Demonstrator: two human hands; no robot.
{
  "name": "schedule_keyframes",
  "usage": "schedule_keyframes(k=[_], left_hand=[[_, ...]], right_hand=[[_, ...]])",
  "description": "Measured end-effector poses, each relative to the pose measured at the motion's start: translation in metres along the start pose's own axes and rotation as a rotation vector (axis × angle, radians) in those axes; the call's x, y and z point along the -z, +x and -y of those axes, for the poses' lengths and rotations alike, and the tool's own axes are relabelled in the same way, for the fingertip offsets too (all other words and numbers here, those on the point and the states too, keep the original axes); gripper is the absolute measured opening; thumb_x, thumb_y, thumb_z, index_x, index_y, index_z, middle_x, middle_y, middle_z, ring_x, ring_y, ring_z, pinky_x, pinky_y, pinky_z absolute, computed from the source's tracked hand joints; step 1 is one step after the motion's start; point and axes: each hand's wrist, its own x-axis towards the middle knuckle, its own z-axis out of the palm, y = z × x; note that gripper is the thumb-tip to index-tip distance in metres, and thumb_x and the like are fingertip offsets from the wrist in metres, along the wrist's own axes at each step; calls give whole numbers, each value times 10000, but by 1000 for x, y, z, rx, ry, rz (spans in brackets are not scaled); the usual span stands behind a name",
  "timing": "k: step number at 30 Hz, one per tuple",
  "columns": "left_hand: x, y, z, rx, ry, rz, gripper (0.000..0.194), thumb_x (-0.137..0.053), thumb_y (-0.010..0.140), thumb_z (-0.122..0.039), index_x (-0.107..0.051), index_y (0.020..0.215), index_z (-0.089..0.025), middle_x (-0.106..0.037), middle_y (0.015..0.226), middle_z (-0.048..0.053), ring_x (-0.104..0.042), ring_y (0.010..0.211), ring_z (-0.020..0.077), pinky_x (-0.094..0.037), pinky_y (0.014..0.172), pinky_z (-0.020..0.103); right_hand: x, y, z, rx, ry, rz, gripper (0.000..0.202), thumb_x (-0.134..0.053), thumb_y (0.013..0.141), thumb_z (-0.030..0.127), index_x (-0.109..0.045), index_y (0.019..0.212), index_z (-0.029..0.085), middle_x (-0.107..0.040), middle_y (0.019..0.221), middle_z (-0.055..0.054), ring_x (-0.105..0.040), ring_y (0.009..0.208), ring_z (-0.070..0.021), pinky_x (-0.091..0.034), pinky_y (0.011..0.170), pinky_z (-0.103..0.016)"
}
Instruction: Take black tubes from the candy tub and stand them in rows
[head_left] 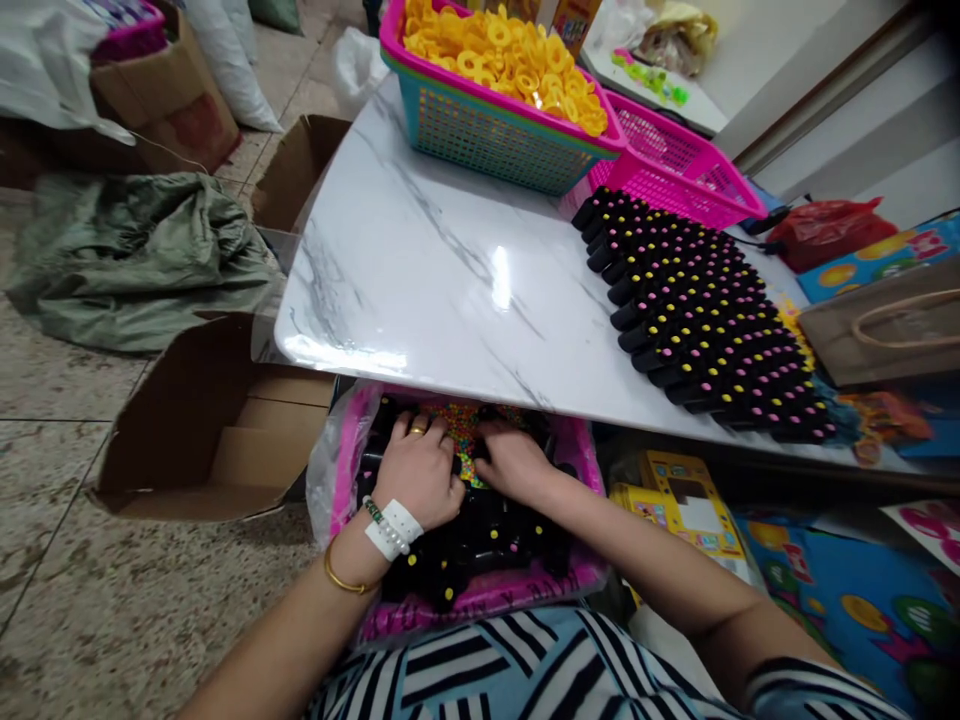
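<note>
Head view: Rows of black pieces point(705, 310) with yellow or pink dots sit packed on the tabletop point(450, 290); this batch appears completed. Loose black pieces point(491, 540) remain with beads point(466, 440) in the pink basket point(587, 455), apparently still to be processed. Left hand point(424, 470) and right hand point(514, 460) reach inside, fingers bent; whether either grip pinches a piece cannot be determined.

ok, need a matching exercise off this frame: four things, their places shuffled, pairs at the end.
Things
1. Left hand
2. Yellow ring-shaped pieces
3. Lined-up black pieces
4. Green cloth sack

Places
A. On the right-hand part of the marbled tabletop
B. Lying on the floor
C. In the pink tub below the table edge
D. Heaped in a pink-rimmed teal basket

Pairs: 1-C, 2-D, 3-A, 4-B
</note>
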Motion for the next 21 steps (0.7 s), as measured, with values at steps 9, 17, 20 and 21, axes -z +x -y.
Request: schedule_keyframes(k=[9,17,20,21], left_hand=[[1,-3,3,-143,-252,-139,233,-553,814,-239,-609,1020,-146,-650,978,111,-521,1095,294,-338,1053,517],[-5,2,0,-189,-268,-35,234,-559,833,-221,-591,1052,-145,-643,918,86,-553,938,254,-383,989,478],[-6,0,-1,-177,-276,-32,234,-550,830,-204,-589,1055,-154,-646,943,88,-561,951,258,-392,975,488],[-6,-2,-1,-173,-275,-36,240,-546,824,-187,-589,1058,-158,-649,957,90,-566,958,260,-397,971,491]], right_hand=[[6,-52,-35,249,468,-381,598,-602,764,136,-474,1338,239,-645,1105,-59,-619,1041,-198,-495,954,-373],[23,-60,-25,365,655,-492,418,-607,796,133,-588,1198,246,-638,1130,-78,-610,1064,-209,-509,938,-382],[32,-61,-16,427,618,-508,411,-609,768,108,-592,1158,239,-659,1081,-68,-630,1015,-200,-524,906,-358],[38,-62,-13,442,594,-515,429,-607,755,97,-587,1159,239,-665,1061,-62,-639,986,-193,-533,881,-341]])
